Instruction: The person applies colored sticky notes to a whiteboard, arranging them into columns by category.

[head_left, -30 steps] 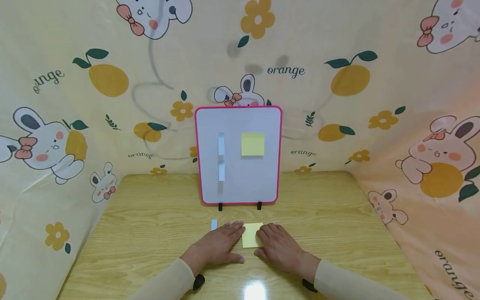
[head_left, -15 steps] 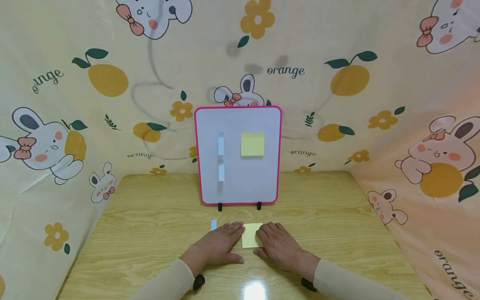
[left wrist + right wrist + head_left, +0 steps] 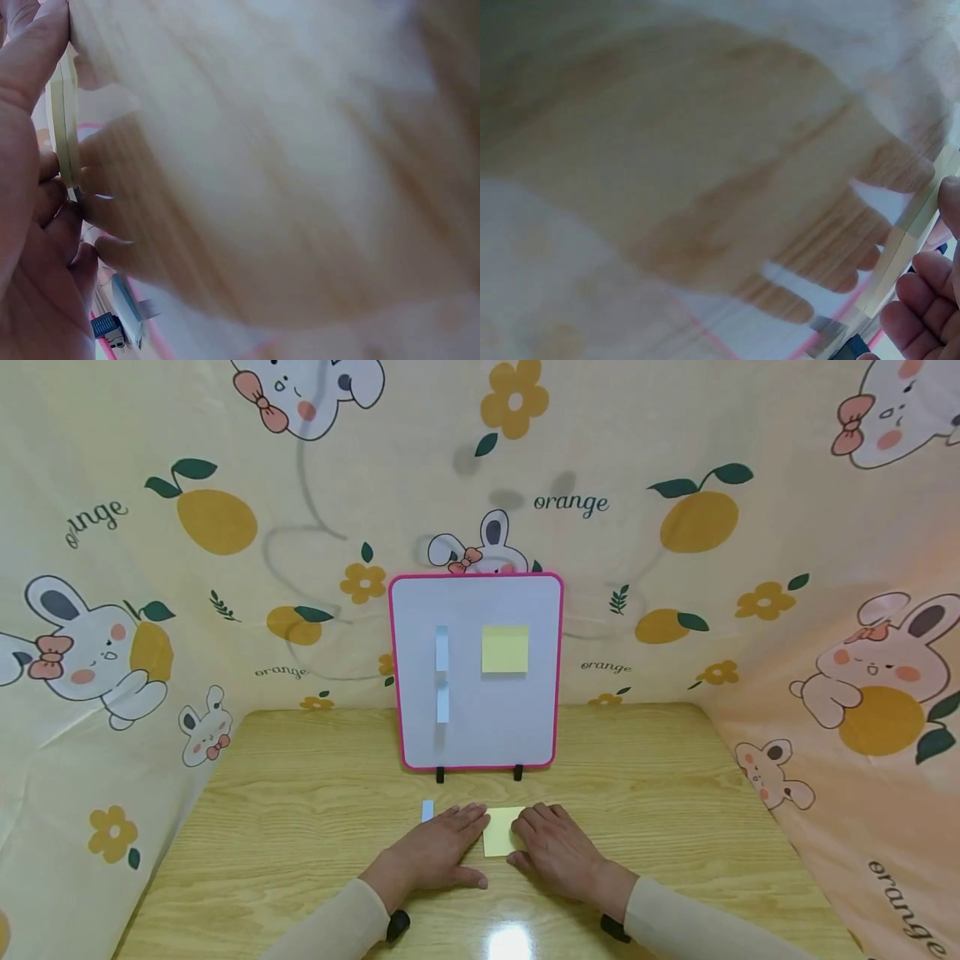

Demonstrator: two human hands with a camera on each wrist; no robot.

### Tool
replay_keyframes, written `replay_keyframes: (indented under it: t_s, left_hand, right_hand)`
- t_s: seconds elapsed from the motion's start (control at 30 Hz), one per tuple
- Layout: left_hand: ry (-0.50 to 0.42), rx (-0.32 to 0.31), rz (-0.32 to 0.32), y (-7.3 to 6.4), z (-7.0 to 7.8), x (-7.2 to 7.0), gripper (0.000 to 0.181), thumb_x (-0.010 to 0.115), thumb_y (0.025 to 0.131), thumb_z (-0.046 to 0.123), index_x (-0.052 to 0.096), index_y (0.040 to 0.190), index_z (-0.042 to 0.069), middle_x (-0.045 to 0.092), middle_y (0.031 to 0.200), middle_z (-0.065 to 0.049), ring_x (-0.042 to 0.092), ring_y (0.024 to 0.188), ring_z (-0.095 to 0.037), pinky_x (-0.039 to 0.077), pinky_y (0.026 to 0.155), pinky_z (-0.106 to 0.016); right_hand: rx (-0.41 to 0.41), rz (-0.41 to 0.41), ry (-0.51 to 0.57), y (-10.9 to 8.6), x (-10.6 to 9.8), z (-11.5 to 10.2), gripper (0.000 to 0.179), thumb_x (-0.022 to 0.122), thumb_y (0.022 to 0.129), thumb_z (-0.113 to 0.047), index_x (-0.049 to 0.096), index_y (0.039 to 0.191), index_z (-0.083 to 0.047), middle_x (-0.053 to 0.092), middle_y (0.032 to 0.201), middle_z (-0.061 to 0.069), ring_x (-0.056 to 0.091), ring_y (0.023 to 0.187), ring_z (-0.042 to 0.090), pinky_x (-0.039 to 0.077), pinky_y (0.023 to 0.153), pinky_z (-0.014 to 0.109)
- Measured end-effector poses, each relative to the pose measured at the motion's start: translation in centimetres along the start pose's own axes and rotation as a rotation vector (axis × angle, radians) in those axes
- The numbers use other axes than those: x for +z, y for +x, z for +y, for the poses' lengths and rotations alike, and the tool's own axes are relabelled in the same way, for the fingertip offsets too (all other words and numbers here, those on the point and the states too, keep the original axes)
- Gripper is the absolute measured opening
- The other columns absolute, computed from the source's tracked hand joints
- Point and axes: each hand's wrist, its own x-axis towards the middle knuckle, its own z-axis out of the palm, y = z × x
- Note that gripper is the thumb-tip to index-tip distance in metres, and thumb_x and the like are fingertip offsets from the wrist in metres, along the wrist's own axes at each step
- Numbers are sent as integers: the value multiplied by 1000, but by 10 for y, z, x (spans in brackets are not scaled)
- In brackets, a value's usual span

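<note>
A pale yellow pad of sticky notes [image 3: 498, 832] lies flat on the table between both hands. My left hand [image 3: 438, 847] rests palm down on its left side, fingers straight and close together, the tips at the pad's edge. On the other side my right hand [image 3: 562, 852] rests with loosely bent fingers over the pad's right edge, the thumb lying apart from them. The right wrist view shows those bent fingers [image 3: 915, 315] beside the pad's thin side [image 3: 896, 262]. Just beyond my left hand lies a light blue sticky strip [image 3: 427, 810], partly covered by that hand.
Behind the hands stands a pink-rimmed whiteboard [image 3: 476, 727] on small black feet [image 3: 518, 772]. It bears a yellow sticky note [image 3: 505, 649] and two light blue strips, an upper strip [image 3: 442, 652] and a lower strip [image 3: 443, 703]. A printed cloth [image 3: 420, 460] surrounds the wooden table [image 3: 285, 793].
</note>
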Motion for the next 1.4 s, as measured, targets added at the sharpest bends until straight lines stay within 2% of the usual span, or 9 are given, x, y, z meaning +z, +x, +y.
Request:
replay_keyframes:
  t_s: [0.33,0.57,0.77,0.87,1.03,1.17,1.3,1.4]
  left_hand:
    - [-13,2,-3,-2,1,-1,97,51,97,75,32,166,9,27,175,-6,27,161,-21,28,132,-38]
    - [28,6,-4,-2,1,-1,97,49,97,76,32,166,9,28,175,-7,28,161,-21,28,132,-37]
    - [96,29,12,-3,2,0,97,45,98,76,34,165,7,30,173,-10,29,161,-21,28,132,-38]
    - [104,31,12,-3,2,0,97,45,98,76,34,165,6,30,173,-10,29,161,-22,28,132,-37]
    - [98,27,4,-3,2,-2,97,47,98,75,34,165,6,29,174,-10,28,161,-22,27,132,-37]
    - [90,27,5,-2,3,-2,97,48,98,75,35,165,6,30,173,-10,29,161,-22,28,132,-37]
    - [80,27,7,-1,3,-1,96,49,98,74,34,165,6,29,174,-10,29,161,-22,29,132,-37]
    - [79,28,8,-1,2,0,96,49,98,74,34,165,6,29,174,-10,29,161,-22,29,131,-37]
  right_hand:
    - [-1,18,11,1,-4,-1,36,74,96,-49,66,109,-16,67,106,-2,60,99,16,53,86,36]
    - [-12,5,47,2,-8,1,31,71,100,-45,70,109,-15,69,107,-3,61,100,16,54,87,37]
    - [-76,42,-30,4,-6,4,22,71,100,-40,71,99,-18,71,102,-5,64,98,15,54,88,37]
    - [-109,54,-71,4,-5,5,18,73,97,-37,69,93,-20,71,98,-6,64,97,15,54,90,39]
    - [-128,32,-156,7,-5,2,17,72,93,-34,65,90,-19,70,97,-5,62,94,17,53,91,40]
    - [-125,1,-225,9,-8,-2,19,70,94,-35,62,92,-17,67,98,-3,59,95,19,53,94,41]
    - [-131,-17,-229,9,-8,-3,24,69,97,-40,63,95,-18,67,100,-3,59,97,19,53,95,41]
    - [-121,4,-194,8,-6,-1,26,69,98,-43,65,96,-18,68,102,-3,60,98,18,53,94,40]
